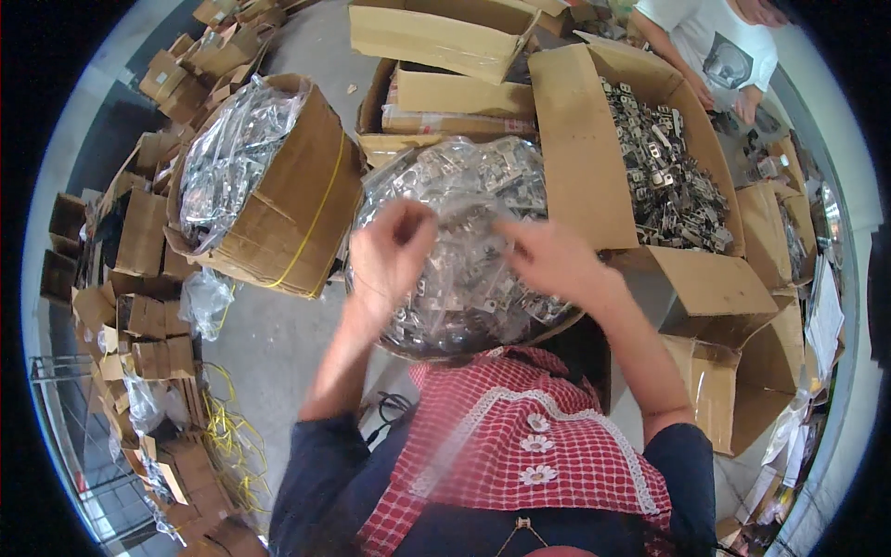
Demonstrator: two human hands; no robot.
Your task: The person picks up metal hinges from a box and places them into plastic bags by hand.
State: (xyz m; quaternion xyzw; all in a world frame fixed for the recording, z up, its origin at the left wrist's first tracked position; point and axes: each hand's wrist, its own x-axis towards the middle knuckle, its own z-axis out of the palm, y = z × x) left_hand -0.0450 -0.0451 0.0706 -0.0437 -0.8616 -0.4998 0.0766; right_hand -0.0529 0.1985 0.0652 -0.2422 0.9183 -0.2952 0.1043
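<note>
In front of me stands a wide round container lined with clear plastic, heaped with small silvery metal pieces (478,176). My left hand (390,251) is over its left side, fingers curled in toward the thumb; what they hold, if anything, is hidden. Reaching in from the right, my right hand (557,265) points its fingers at the middle of the heap. Its fingertips are smeared by motion, so I cannot make out whether they grip anything. Clear plastic film (455,246) shows between the two hands, over the metal pieces.
A cardboard box (306,195) holding bagged metal parts stands to the left. On the right, an open carton (580,139) is full of loose metal clips (668,176), with an opened box (733,371) nearer me. A person (715,46) works at the far right. Yellow strapping (232,436) lies on the floor.
</note>
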